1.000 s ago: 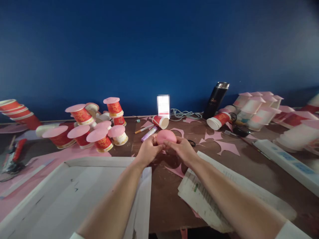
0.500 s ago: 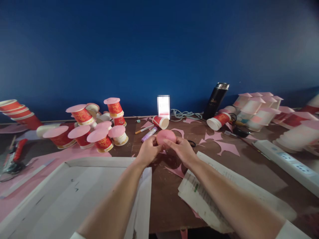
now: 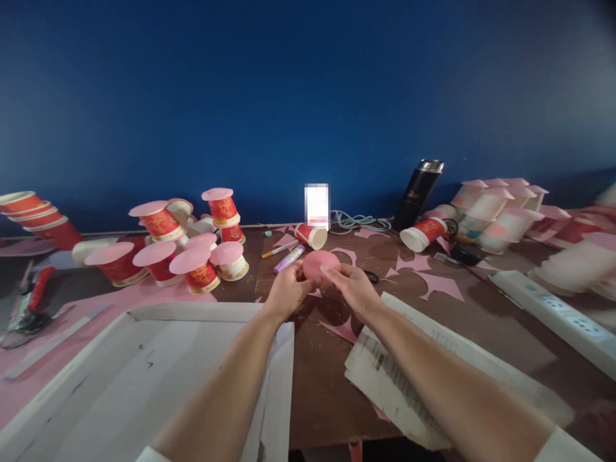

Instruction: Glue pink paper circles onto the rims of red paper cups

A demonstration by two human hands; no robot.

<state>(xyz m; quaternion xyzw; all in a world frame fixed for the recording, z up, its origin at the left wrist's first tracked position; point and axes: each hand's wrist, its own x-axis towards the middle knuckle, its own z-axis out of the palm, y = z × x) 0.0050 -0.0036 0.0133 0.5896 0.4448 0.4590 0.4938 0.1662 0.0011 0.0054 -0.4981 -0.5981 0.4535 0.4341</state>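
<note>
Both hands hold a round pink paper disc (image 3: pixel 319 264) over the middle of the table. My left hand (image 3: pixel 290 290) grips its left edge with bent fingers. On the right side, my right hand (image 3: pixel 357 287) pinches it, the thumb lying on the disc's near right part. Whatever is under the disc is hidden by it and by my fingers. Just behind it a red paper cup (image 3: pixel 312 236) lies on its side, beside a purple glue stick (image 3: pixel 289 259) and an orange-and-white pen-like stick (image 3: pixel 279 250).
Several red cups with pink discs on top (image 3: pixel 195 268) stand at left, behind a white tray (image 3: pixel 192 312). Pink paper scraps (image 3: pixel 440 285), a black flask (image 3: pixel 418 196), folded papers (image 3: pixel 385 359), a power strip (image 3: pixel 553 314) and white cups (image 3: pixel 500 228) lie or stand right. A blue wall (image 3: pixel 308 96) rises behind.
My right thumb has shifted slightly up and to the right on the pink disc. Both hands stay in the same place, still holding it.
</note>
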